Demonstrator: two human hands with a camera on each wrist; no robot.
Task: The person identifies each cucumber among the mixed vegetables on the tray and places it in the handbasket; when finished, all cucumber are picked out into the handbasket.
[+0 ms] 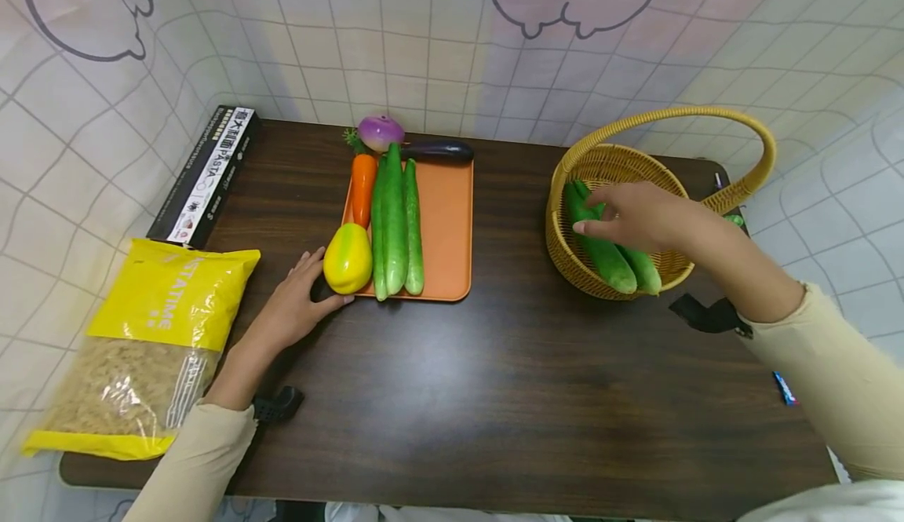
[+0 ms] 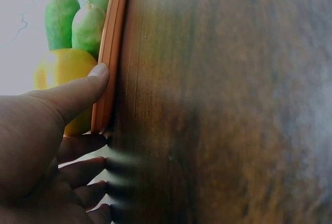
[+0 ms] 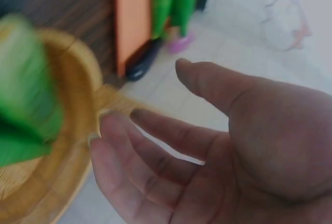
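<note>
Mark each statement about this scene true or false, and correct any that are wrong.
1. The right hand is over the basket. True.
2. The left hand grips the carrot. False: it touches the orange tray.
3. Green vegetables lie in the basket. True.
4. The eggplant lies at the tray's near end. False: it lies at the far end.
5. The black pasta box lies beyond the yellow bag. True.

dark table (image 1: pixel 508 396) | on it: orange tray (image 1: pixel 448 231) | wicker basket (image 1: pixel 558 247) | pasta box (image 1: pixel 205 177) | pasta bag (image 1: pixel 148 357)
</note>
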